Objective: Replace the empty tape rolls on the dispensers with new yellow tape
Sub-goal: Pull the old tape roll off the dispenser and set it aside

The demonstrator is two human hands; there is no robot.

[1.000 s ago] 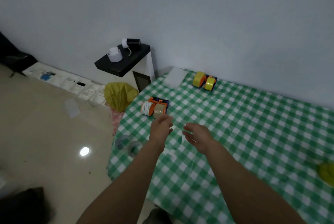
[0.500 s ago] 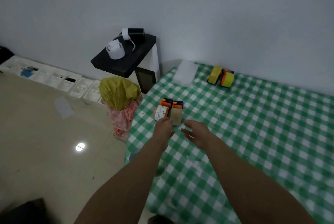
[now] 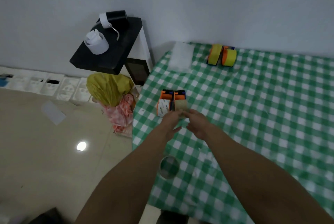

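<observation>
Green-checked worktop (image 3: 253, 115) carries an orange plastic tape dispenser with brown cardboard roll (image 3: 180, 103), right at the blurred fingers (image 3: 192, 114) of left hand (image 3: 171, 121) and right hand (image 3: 197, 127), grip impossible to tell.

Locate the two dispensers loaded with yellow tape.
In the head view, the yellow-tape dispensers stand at the far edge of the checked tablecloth, against the wall, just right of a white pad.

Dispenser pair (image 3: 172, 102) on table (image 3: 253, 115) near left edge, second pair (image 3: 221, 57) behind

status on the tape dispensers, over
left hand at near dispensers, grip blurred. right hand open beside it. yellow pair further back. loose ring nearer, clear of hands.
</observation>
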